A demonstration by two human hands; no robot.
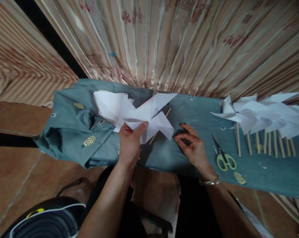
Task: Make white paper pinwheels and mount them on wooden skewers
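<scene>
My left hand (130, 140) pinches a white paper pinwheel (150, 119) near its middle, thumb on top. A thin wooden stick (168, 112) lies slantwise under the pinwheel, with both ends showing. Just right of the pinwheel, my right hand (192, 147) is apart from it, thumb and a fingertip brought together; anything between them is too small to make out. White paper pieces (109, 104) lie in a pile left of the pinwheel, partly beneath it. Scissors with green handles (223, 158) rest right of my right hand, blades slightly apart.
A row of pinwheels on wooden sticks (260, 114) overlaps at the right end of the grey-green cloth (199, 109), which has pineapple prints. The cloth is bunched at the left. A pleated curtain (149, 43) hangs behind. A dark round object (47, 221) stands at lower left.
</scene>
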